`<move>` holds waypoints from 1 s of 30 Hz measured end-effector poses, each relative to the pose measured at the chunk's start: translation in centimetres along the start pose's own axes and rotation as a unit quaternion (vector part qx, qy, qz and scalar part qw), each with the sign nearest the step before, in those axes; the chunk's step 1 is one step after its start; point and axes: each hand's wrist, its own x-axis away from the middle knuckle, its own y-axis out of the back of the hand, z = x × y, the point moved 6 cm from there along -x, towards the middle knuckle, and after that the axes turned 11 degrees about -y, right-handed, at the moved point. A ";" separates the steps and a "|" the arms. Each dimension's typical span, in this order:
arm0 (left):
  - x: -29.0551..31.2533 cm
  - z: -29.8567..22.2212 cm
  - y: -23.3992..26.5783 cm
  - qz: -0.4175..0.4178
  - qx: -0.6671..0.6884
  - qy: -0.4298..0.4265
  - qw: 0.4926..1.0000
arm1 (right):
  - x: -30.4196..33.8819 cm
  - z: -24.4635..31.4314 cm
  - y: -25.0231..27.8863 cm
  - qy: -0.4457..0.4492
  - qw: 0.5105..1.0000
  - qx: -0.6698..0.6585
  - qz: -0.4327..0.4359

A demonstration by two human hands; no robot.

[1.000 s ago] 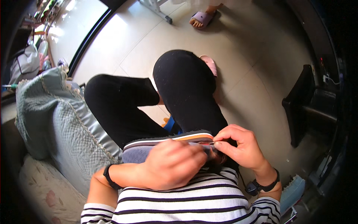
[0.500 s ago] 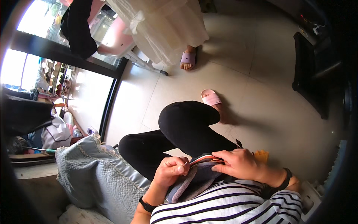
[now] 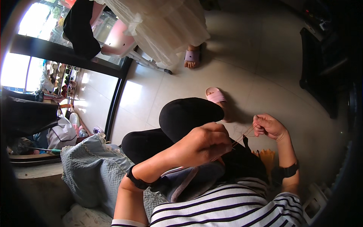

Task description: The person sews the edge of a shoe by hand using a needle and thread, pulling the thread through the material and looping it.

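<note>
Thin orange-brown thread (image 3: 242,139) runs in strands between my two raised hands. My left hand (image 3: 206,145) is closed in a pinch at one end of it, with the fingertips partly hidden behind the knuckles. Farther right, my right hand (image 3: 267,126) pinches the other end, its fingers curled in. On my lap, under the left hand, lies a soft dark grey-blue fabric piece (image 3: 200,178) with a thick pinkish-grey edge, perhaps a slipper. The left forearm and hand cover part of it. A short, fine end sticks out by the left fingertips; whether it is a needle I cannot tell.
My black-trousered knees (image 3: 191,117) are in front. A quilted light-blue cover (image 3: 90,170) lies at left. Ahead, a person in a pale skirt (image 3: 170,30) stands by a pink chair (image 3: 119,41). A yellow-orange item (image 3: 266,160) sits beyond my right side; a black stand (image 3: 315,75) is far right.
Both hands have left the fabric's striped edge. The left moved up and right across my lap; the right rose away, and thread now stretches between them.
</note>
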 end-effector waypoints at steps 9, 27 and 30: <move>2.4 -1.1 0.4 -0.062 -0.005 -0.007 0.998 | 0.2 4.0 -14.8 0.078 0.971 0.194 0.118; 9.7 -1.2 -5.2 -0.227 -0.299 0.066 0.925 | 0.4 2.4 -15.2 0.027 0.962 0.245 0.119; 9.8 -1.3 -5.5 -0.237 -0.310 0.044 0.920 | 0.4 2.7 -15.7 0.008 0.976 0.197 0.089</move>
